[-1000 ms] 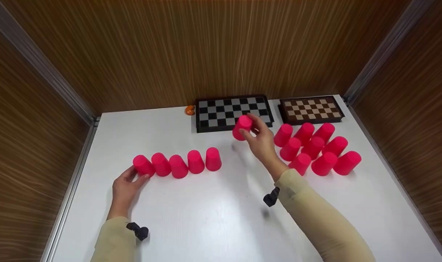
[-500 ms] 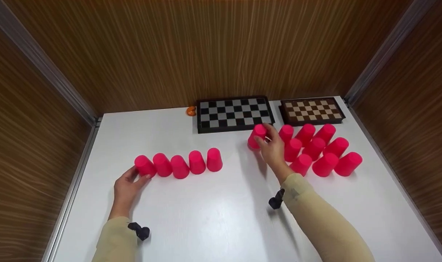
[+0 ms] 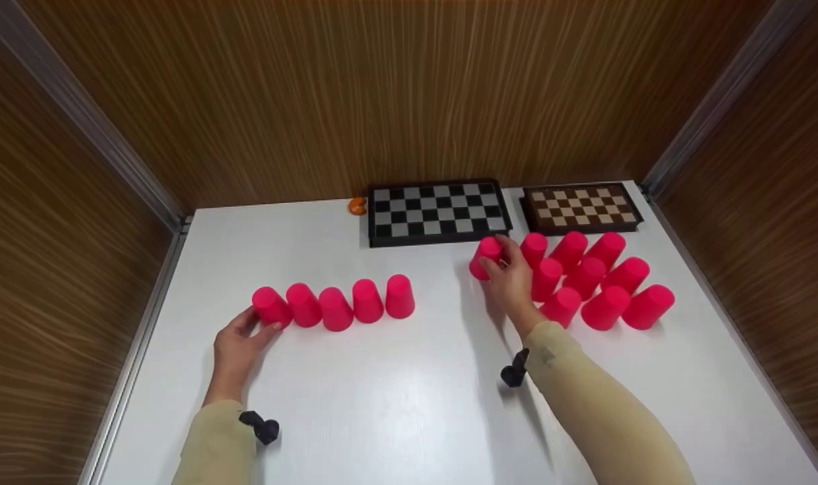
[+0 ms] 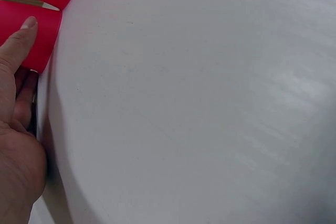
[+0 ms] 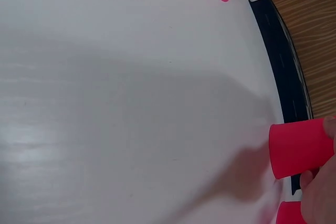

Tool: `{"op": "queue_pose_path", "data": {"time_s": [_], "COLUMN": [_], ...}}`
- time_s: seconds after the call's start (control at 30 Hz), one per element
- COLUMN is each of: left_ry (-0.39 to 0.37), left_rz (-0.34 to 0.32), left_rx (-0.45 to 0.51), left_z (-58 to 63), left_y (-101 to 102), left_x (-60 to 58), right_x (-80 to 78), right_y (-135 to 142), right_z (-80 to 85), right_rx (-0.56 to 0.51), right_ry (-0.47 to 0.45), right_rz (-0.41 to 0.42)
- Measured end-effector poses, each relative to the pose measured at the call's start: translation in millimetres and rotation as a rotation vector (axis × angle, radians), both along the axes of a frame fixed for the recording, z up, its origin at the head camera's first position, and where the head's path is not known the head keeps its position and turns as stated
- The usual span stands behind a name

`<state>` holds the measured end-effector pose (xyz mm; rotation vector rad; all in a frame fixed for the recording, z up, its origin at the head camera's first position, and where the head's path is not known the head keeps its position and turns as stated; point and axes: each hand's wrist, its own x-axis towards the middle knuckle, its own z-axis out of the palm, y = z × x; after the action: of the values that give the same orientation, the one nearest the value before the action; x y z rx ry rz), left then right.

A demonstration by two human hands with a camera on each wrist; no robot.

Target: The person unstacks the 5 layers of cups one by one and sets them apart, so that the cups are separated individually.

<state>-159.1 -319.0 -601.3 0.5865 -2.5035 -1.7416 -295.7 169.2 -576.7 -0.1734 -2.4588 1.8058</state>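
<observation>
At the left end of a slightly uneven row of upturned pink cups [image 3: 336,310], my left hand [image 3: 239,350] grips the outermost cup [image 3: 271,304] between thumb and fingers. The left wrist view shows the thumb lying across that cup's side [image 4: 44,35], its rim at the white tabletop. My right hand [image 3: 514,276] holds another upturned pink cup [image 3: 484,261], in front of the larger chessboard's right corner. In the right wrist view this cup [image 5: 299,148] has its wide rim towards the table, a shadow beside it. Several more pink cups [image 3: 586,276] stand in a close group just right of that hand.
A black-and-grey chessboard [image 3: 439,210] lies at the back of the table, with a smaller brown chessboard [image 3: 582,205] to its right. A small orange object [image 3: 357,206] sits by the larger board's left edge. Wood-grain panels [image 3: 422,94] enclose the back and sides.
My right hand has carried its cup right and nearer, from over the chessboard's front edge to beside the right-hand group. The left hand keeps its grip on the end cup.
</observation>
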Motion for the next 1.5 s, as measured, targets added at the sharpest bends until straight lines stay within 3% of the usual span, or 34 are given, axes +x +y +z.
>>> {"op": "queue_pose_path", "data": {"time_s": [0.27,0.47,0.67,0.9,1.2,1.37,1.5], "left_ry": [-0.011,-0.033,-0.038,-0.017,-0.015,-0.012,-0.008], "left_rz": [0.0,-0.003,-0.002,-0.005,-0.002,0.003,-0.002], "left_rx": [0.008,0.001,0.01,-0.003,-0.002,0.006,0.012], "left_z": [-0.9,-1.7,2.1,0.5,1.0,1.0,1.3], "left_y": [-1,2,4,0,0,0,0], "left_x": [0.7,2.2,2.2,0.9,1.8,2.0,1.7], "right_x": [-5.3,-2.9,3.4,7.3,18.6,29.9,38.8], "right_y": [-1,4,7,3,-11,-34,-57], "right_z": [-6.8,-14.2,-15.9,-0.7,40.8,51.4,50.5], "right_rx": [0.022,0.062,0.012,0.032,-0.011,-0.022,-0.024], "right_ry": [-0.015,-0.089,-0.104,0.015,0.142,0.232,0.272], "right_rz": [0.012,0.0,0.004,0.008,0.021,0.101,0.188]}}
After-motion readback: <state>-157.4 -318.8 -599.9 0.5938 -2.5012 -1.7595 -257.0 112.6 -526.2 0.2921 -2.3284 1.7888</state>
